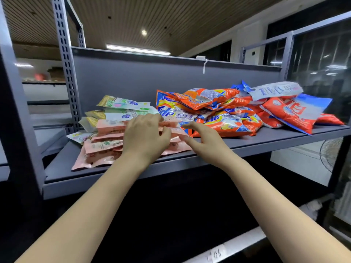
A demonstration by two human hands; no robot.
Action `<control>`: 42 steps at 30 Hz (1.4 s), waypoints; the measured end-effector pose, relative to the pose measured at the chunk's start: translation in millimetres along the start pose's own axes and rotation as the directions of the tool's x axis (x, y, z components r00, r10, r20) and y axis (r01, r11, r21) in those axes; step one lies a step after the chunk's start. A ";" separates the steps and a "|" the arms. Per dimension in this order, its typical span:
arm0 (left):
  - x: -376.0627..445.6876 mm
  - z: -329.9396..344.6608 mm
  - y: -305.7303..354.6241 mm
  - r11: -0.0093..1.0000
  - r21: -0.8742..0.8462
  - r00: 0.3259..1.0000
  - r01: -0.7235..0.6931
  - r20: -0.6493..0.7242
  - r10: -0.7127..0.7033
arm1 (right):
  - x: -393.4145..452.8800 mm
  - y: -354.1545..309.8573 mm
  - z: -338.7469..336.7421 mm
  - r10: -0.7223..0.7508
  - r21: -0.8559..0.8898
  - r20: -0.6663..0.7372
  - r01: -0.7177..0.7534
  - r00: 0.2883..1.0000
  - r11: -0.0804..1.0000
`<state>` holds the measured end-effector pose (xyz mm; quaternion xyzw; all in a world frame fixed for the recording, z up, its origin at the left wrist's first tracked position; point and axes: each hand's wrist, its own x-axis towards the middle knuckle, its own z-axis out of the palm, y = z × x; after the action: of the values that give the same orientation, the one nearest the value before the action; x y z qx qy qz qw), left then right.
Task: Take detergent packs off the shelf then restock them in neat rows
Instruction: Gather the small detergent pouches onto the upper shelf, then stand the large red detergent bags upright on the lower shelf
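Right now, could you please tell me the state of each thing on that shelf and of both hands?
Pink packs: stacked loosely at the shelf's left.
Green packs: piled behind them.
Orange bags: heaped untidily, centre.
Red bags: heaped, right.
Left hand: gripping pink packs.
Right hand: open, touching the pink packs' edge.
Shelf: unsorted.

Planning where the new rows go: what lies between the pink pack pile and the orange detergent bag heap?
Head view: nothing separate. The pink pack pile abuts the orange detergent bag heap; both hands, left hand and right hand, cover that seam.
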<state>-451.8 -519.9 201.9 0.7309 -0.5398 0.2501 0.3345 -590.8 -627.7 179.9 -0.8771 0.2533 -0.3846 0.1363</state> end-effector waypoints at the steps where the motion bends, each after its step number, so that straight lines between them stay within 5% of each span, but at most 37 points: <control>1: -4.8 2.7 4.4 0.999 -0.001 0.999 -0.039 -0.017 0.039 | -8.0 3.6 -3.0 0.002 -0.023 -0.003 -0.002 1.000 1.000; 12: -75.0 51.2 59.2 0.938 -0.197 0.958 -0.287 -0.040 0.284 | -121.6 45.6 -37.0 0.110 -0.194 -0.130 -0.134 0.985 0.972; 30: -125.2 153.6 214.3 0.937 -0.272 0.924 -0.218 0.252 0.288 | -244.0 179.6 -144.7 0.287 -0.375 -0.066 -0.291 0.956 0.880; 42: -109.0 208.2 341.8 0.966 -0.200 0.947 -0.165 0.242 0.212 | -262.5 292.0 -258.5 0.264 -0.424 -0.020 -0.247 0.964 0.872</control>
<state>-809.6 -676.2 61.9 0.6698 -0.6667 0.1336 0.2984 -1033.3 -738.6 66.6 -0.8518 0.4413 -0.2823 -0.0022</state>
